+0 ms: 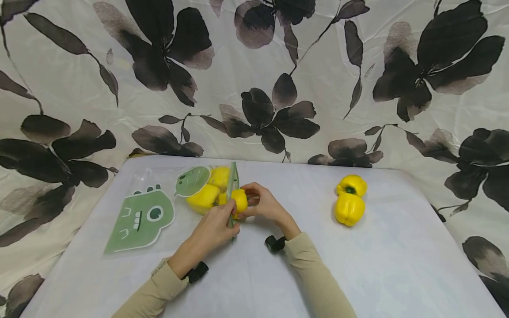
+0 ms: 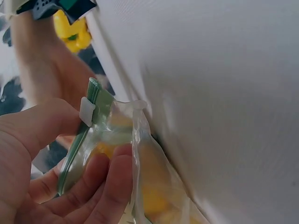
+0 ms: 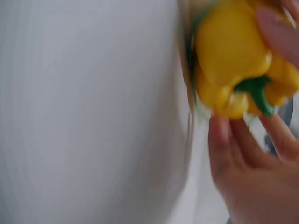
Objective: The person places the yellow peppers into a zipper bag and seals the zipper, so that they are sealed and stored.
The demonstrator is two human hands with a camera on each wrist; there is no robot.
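At the mouth of a clear zip bag with a green print (image 1: 192, 180), my left hand (image 1: 214, 226) grips the near end of the green zip edge. In the left wrist view, the thumb lies by the white slider (image 2: 87, 112), and the other fingers curl against the clear film. My right hand (image 1: 265, 204) holds a yellow bell pepper (image 3: 233, 44) with a green stem between thumb and fingers, right at the bag's opening. Inside the bag, yellow peppers (image 1: 202, 198) show through the film.
A second clear bag with a green dinosaur print (image 1: 139, 221) lies flat on the white table (image 1: 254, 278) at the left. Off to the right are two yellow peppers (image 1: 350, 209), one behind the other. Floral cloth (image 1: 270, 115) hangs along the table's back edge.
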